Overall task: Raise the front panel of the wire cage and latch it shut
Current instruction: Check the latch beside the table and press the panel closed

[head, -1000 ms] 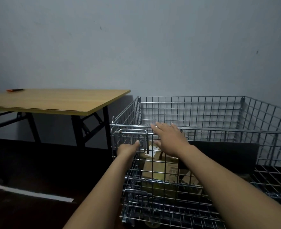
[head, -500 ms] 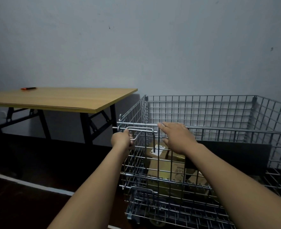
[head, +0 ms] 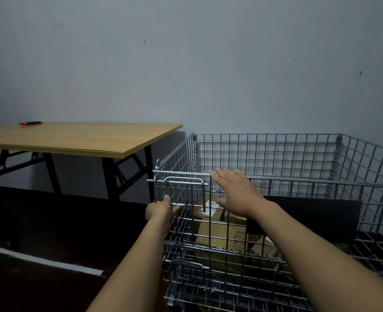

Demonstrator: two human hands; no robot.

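Observation:
The grey wire cage (head: 276, 154) stands against the wall with its front panel (head: 309, 190) raised upright. At the panel's left end sits a sliding wire latch (head: 181, 181), a bent loop with a pin poking out past the left corner post. My left hand (head: 160, 209) is closed around the lower bar of that latch loop. My right hand (head: 237, 190) lies flat with fingers spread against the top rail of the front panel, just right of the latch.
Cardboard boxes (head: 222, 230) lie inside the cage, beside a black board (head: 309, 219). A wooden folding table (head: 80, 138) with an orange-black pen (head: 30, 123) stands at the left, close to the cage. A white floor line (head: 44, 260) runs at lower left.
My left hand has dropped from the latch's top bar to its lower bar, and the latch pin now sticks out past the left post. My right hand stays on the top rail.

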